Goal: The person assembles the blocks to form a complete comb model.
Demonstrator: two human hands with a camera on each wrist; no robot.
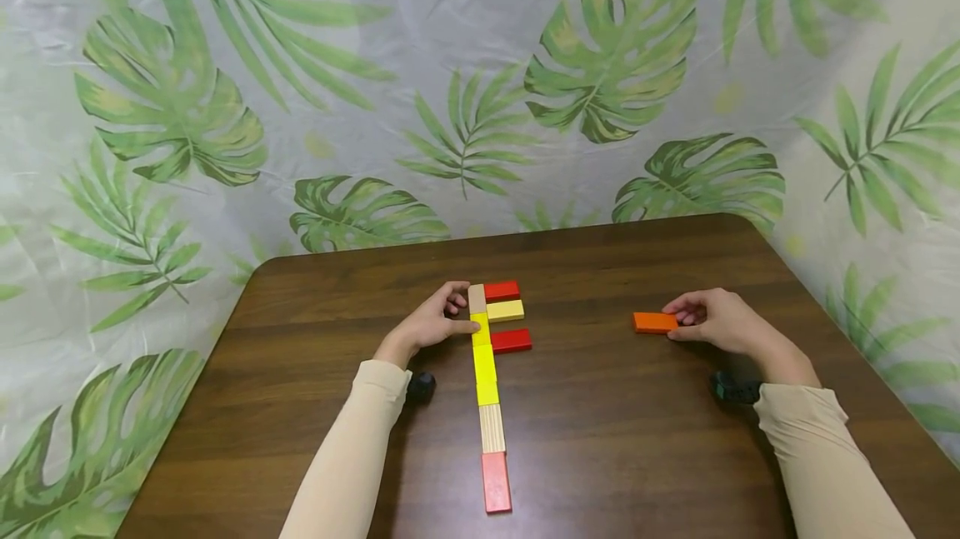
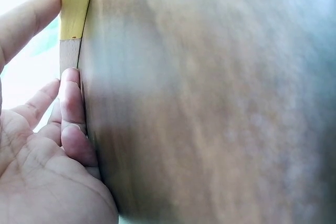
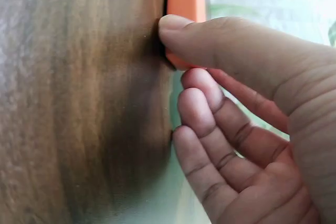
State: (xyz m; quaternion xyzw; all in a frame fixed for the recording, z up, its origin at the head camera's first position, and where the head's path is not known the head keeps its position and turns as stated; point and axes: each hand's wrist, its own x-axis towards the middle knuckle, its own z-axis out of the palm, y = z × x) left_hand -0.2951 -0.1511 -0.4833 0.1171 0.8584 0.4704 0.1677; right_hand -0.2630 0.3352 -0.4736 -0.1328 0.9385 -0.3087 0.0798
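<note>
A line of flat blocks runs up the table in the head view. At its far end lies a plain wood block (image 1: 477,298), then yellow blocks (image 1: 486,368), a striped pale wood block (image 1: 492,429) and a red block (image 1: 496,482) nearest me. My left hand (image 1: 433,320) rests against the line's left side, its thumb touching a yellow block (image 2: 75,9) and its fingertips beside the plain block. Farther right, my right hand (image 1: 716,322) pinches the near end of an orange block (image 1: 654,322) between thumb and fingers, low at the tabletop.
Jutting rightward from the line's far part are a red block (image 1: 502,290), a pale yellow block (image 1: 506,310) and another red block (image 1: 512,341). The brown wooden table (image 1: 315,406) has rounded far corners, and a leaf-patterned sheet (image 1: 465,47) hangs behind it.
</note>
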